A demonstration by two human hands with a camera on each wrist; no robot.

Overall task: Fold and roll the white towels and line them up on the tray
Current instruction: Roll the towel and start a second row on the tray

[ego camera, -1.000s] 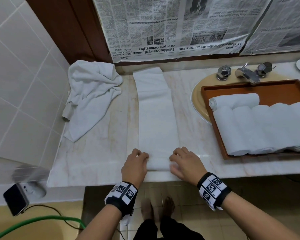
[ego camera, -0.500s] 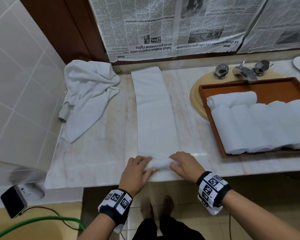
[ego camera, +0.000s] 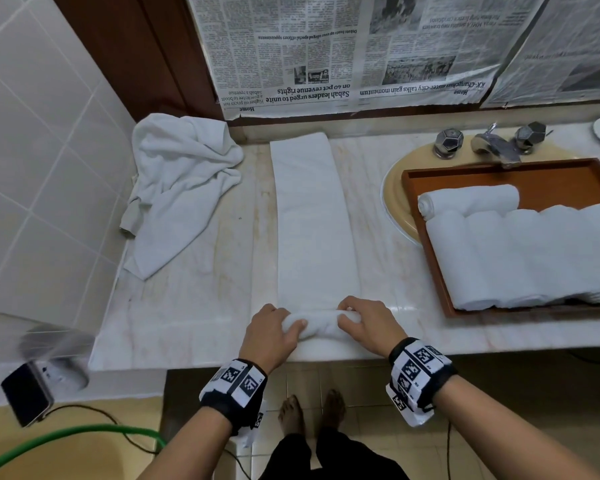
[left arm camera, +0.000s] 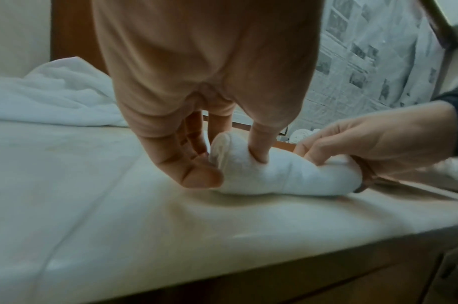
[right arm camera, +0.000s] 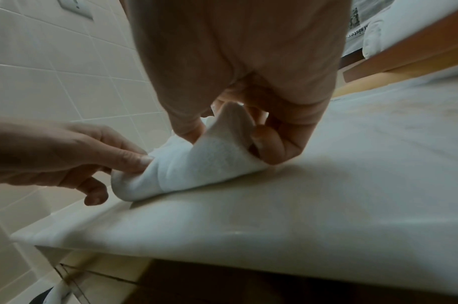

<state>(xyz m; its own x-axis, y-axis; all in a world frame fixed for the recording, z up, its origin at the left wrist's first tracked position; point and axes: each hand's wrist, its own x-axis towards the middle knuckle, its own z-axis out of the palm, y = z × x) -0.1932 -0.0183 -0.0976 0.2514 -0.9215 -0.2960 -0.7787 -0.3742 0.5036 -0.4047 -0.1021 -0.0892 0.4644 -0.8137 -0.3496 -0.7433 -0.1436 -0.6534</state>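
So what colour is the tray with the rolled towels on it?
The tray is reddish-brown, like wood; the head view shows it best.

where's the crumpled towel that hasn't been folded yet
In the head view the crumpled towel lies at the far left of the marble counter, against the tiled wall, left of the long folded towel.

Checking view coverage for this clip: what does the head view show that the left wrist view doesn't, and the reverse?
Only the head view shows the tray with its rolled towels, the tap and the unrolled length of the folded towel. Only the left wrist view shows the roll's spiral end. Both show the left hand and right hand gripping the roll, and the crumpled towel.
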